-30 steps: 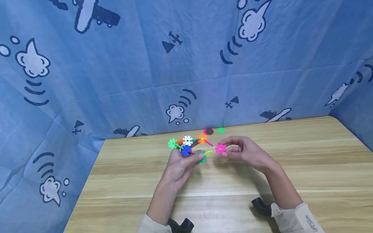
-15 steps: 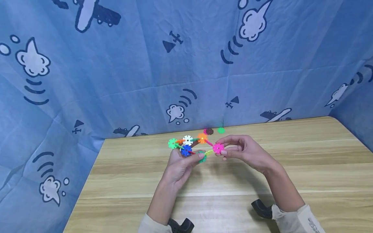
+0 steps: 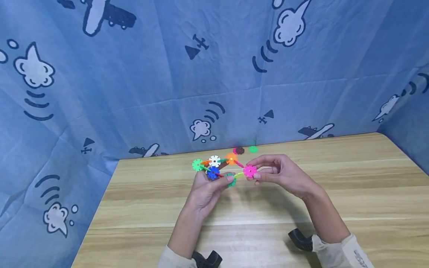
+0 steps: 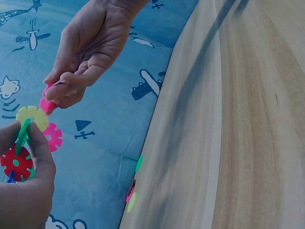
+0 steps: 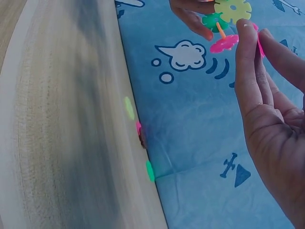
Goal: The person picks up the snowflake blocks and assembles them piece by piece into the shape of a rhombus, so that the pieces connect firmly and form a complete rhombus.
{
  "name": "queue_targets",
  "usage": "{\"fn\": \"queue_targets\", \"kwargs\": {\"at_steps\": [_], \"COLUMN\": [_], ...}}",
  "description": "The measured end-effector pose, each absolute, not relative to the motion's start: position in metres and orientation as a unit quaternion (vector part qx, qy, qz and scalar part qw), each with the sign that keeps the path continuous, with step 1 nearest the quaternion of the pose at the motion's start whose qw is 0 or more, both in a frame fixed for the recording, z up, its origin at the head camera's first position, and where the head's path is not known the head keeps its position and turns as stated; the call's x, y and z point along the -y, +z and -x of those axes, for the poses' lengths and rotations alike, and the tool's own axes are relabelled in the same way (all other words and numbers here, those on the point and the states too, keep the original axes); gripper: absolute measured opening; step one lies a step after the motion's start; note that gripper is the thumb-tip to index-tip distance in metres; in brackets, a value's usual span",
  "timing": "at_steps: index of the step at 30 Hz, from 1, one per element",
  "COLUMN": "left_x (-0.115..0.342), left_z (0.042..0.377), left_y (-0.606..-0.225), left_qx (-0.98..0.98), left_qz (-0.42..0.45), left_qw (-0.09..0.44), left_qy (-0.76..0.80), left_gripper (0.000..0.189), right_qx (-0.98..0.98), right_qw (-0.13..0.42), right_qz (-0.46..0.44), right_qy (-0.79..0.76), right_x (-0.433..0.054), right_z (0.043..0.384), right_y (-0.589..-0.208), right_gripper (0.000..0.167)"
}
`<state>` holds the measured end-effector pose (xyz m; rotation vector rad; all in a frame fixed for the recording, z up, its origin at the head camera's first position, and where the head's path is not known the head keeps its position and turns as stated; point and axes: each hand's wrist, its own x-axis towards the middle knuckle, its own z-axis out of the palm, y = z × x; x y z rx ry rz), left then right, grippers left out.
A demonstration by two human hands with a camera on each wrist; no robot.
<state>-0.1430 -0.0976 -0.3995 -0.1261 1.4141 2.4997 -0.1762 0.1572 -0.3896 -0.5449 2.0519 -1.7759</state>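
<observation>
A chain of notched plastic snowflake discs, with a blue disc (image 3: pixel 213 172), a white disc (image 3: pixel 214 161) and an orange disc (image 3: pixel 231 159) among them, is held above the table. My left hand (image 3: pixel 207 195) pinches its green disc (image 4: pixel 23 136) between thumb and fingers, beside a red disc (image 4: pixel 16 163). At the chain's right end, my right hand (image 3: pixel 286 175) pinches a bright pink disc (image 3: pixel 250 171) by its edge. That disc meets the rim of a yellow disc (image 4: pixel 32 117); another pink disc (image 4: pixel 53 137) of the chain is close by.
Near the table's back edge lie a loose brown disc (image 3: pixel 240 150), a green disc (image 3: pixel 253 149) and a yellow disc (image 5: pixel 129 108). A blue patterned cloth (image 3: pixel 214 74) hangs behind the wooden table (image 3: pixel 335 186). Black fittings (image 3: pixel 300 239) sit at both wrists.
My right hand has moved slightly left, bringing its pink disc from a gap against the chain's yellow and pink discs. The left hand keeps its hold, almost still.
</observation>
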Motion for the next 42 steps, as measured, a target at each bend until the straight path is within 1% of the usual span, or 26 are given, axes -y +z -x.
{"fn": "queue_targets", "kwargs": {"at_steps": [10,15,24,32,42], "left_x": [0.099,0.101,0.103,0.1,0.101], "left_z": [0.144,0.145,0.146,0.145,0.146], "left_y": [-0.4,-0.399,-0.401,-0.402,-0.403], "left_qx": [-0.498,-0.506,-0.519,-0.517,-0.519], "left_qz": [0.026,0.023,0.01,0.026,0.043], "left_qw": [0.131,0.128,0.123,0.116,0.12], "left_qy": [0.857,0.853,0.846,0.848,0.846], "left_gripper": [0.059,0.062,0.058,0.056,0.059], "right_qx": [-0.73,-0.724,-0.713,-0.706,-0.719], "right_qw": [0.204,0.205,0.195,0.185,0.188], "right_qz": [0.196,0.196,0.191,0.19,0.182], "right_qy": [-0.623,-0.629,-0.645,-0.656,-0.644], "right_x": [-0.153,-0.148,-0.144,-0.14,-0.138], "right_z": [0.175,0.174,0.173,0.172,0.172], "right_y": [-0.389,-0.391,-0.395,-0.393,-0.391], "right_gripper": [0.04,0.04,0.04,0.036,0.041]}}
